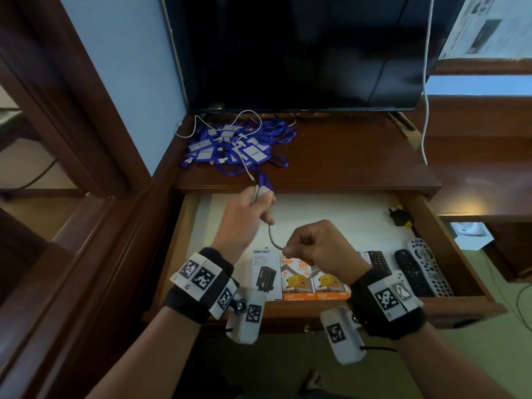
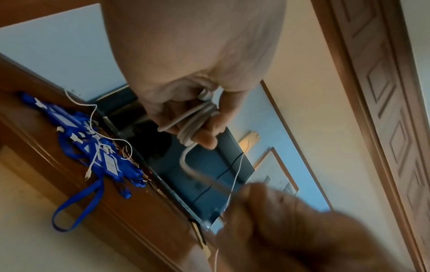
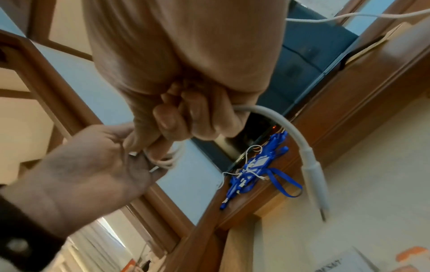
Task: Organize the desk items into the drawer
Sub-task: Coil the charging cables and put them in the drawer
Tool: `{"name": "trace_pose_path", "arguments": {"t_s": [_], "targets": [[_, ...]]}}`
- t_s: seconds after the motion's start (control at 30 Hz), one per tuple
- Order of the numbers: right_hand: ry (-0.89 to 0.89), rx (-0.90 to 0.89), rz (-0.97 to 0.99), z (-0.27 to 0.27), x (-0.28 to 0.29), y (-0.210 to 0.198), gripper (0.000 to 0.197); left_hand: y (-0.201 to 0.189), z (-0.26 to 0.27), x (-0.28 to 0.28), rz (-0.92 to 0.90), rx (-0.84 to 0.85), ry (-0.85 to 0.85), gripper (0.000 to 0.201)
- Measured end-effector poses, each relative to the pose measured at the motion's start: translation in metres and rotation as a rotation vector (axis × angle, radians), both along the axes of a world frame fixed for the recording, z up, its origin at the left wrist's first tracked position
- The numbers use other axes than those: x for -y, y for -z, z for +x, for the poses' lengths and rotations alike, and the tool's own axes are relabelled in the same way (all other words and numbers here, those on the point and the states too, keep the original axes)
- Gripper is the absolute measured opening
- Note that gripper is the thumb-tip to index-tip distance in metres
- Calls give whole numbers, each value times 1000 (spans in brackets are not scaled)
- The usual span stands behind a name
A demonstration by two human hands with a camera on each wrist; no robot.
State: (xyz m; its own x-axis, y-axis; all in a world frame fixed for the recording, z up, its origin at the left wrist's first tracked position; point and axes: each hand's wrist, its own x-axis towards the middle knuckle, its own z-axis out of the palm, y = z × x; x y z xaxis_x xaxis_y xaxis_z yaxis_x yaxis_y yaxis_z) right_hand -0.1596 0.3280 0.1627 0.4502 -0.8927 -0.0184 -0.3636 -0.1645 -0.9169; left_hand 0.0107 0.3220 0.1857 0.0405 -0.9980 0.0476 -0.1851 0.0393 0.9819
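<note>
I hold both hands above the open drawer (image 1: pixel 457 254). My left hand (image 1: pixel 244 217) is closed round a coil of white cable (image 2: pixel 197 117), several loops wound over the fingers (image 2: pixel 209 136) and clamped by the thumb. From the coil a free length of the cable runs down and across to my right hand (image 1: pixel 319 249), which pinches it between thumb and curled fingers (image 3: pixel 167 121). Past that pinch the cable ends in a white plug (image 3: pixel 316 185) that hangs free over the drawer floor, touching nothing.

In the drawer, along its front edge: three charger boxes (image 1: pixel 299 280) side by side at the middle, and remotes (image 1: pixel 420 269) toward the front right corner. A black-and-yellow adapter (image 1: pixel 398 217) lies near the back right corner.

On the desk (image 1: pixel 359 162), at its back left corner: a heap of blue lanyards (image 1: pixel 239 145) with badge holders, a thin white wire (image 1: pixel 247 122) draped over it. One lanyard strap hangs over the desk's front edge. A TV (image 1: pixel 302 53) stands at the desk's back edge
</note>
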Motion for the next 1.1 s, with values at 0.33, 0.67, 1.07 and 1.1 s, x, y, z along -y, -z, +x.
{"name": "trace_pose_path", "arguments": {"t_s": [0.33,0.67,1.07,1.1], "targets": [[198,255,-137,-5,18,-12,19,2,-4,4,77,20,322,30],[293,268,-215,-4,47,-2,28,8,-9,38,280,-86,332,44],[94,41,71,-1,81,5,16,22,-11,71,325,29,168,27],[106,63,94,0,83,5,15,23,-10,73,277,66,147,23]]}}
